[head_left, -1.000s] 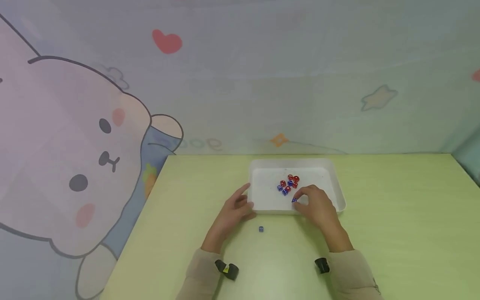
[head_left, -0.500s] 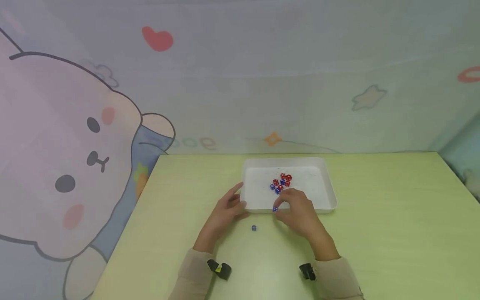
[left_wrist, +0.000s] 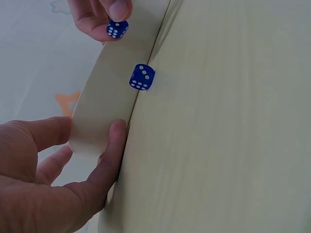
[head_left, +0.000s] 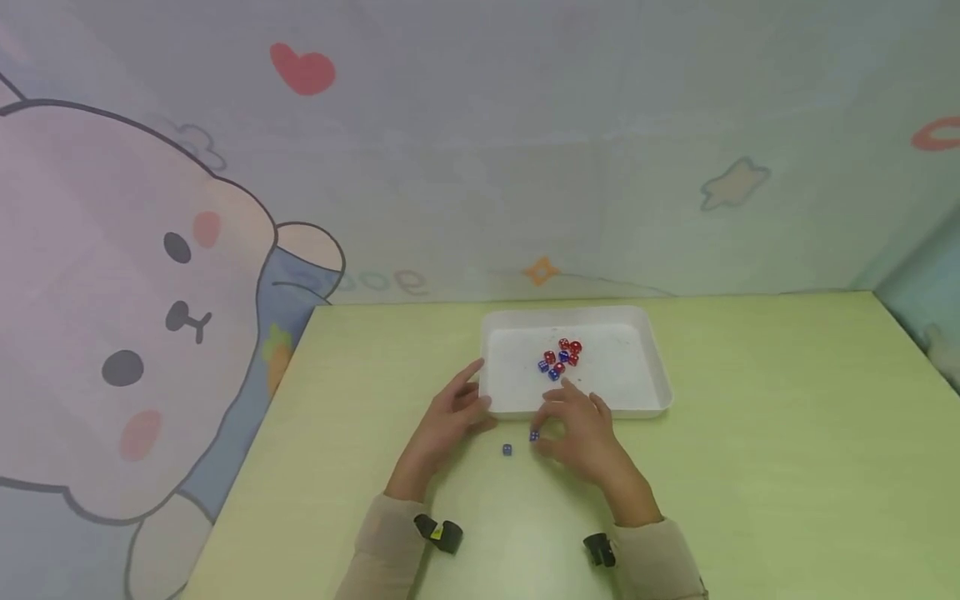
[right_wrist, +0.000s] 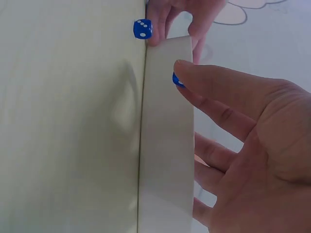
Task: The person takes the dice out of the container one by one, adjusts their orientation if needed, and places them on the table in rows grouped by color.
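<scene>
My right hand (head_left: 581, 433) pinches a blue die (head_left: 534, 436) between thumb and index finger, just in front of the white tray (head_left: 622, 371). In the right wrist view, the thumb covers most of that die. A second blue die (head_left: 507, 450) lies on the table between the hands, close to the tray's front wall. At the tray's front left corner, my left hand (head_left: 447, 419) rests its thumb on the front wall and its other fingers against the side. Several red dice (head_left: 574, 347) and blue dice (head_left: 543, 366) lie clustered inside the tray.
The tray stands on a pale yellow-green table (head_left: 765, 417). Behind the table hangs a backdrop (head_left: 637, 167) printed with a cartoon animal, hearts and stars. Black straps sit at both wrists.
My right hand has carried the pinched blue die from inside the tray, over its front wall, leftward and toward me. The left hand keeps its place at the tray corner.
</scene>
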A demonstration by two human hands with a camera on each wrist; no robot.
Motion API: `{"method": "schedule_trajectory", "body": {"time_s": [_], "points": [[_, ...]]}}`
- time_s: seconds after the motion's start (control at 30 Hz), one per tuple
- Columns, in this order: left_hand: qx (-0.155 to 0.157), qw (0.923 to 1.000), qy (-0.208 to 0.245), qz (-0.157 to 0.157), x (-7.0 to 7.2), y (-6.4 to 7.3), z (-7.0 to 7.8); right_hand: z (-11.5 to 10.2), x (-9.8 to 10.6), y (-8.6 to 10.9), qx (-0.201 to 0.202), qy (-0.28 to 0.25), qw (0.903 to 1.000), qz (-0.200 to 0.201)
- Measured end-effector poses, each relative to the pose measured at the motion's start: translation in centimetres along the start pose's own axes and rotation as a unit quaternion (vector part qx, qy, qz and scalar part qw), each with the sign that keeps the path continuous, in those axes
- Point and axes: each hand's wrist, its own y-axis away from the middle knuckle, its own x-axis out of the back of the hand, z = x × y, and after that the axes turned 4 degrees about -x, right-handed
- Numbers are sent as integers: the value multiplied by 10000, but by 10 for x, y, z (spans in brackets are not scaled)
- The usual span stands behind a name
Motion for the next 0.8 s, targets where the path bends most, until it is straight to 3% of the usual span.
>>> {"method": "schedule_trajectory", "body": {"time_s": [0.43, 0.8], "points": [[-37, 10000, 34, 17, 1, 2, -1, 2, -23, 1, -83, 572, 9982, 169], [-63, 10000, 9, -20, -1, -1, -1, 3, -23, 2, -80, 911, 9953, 313]]}}
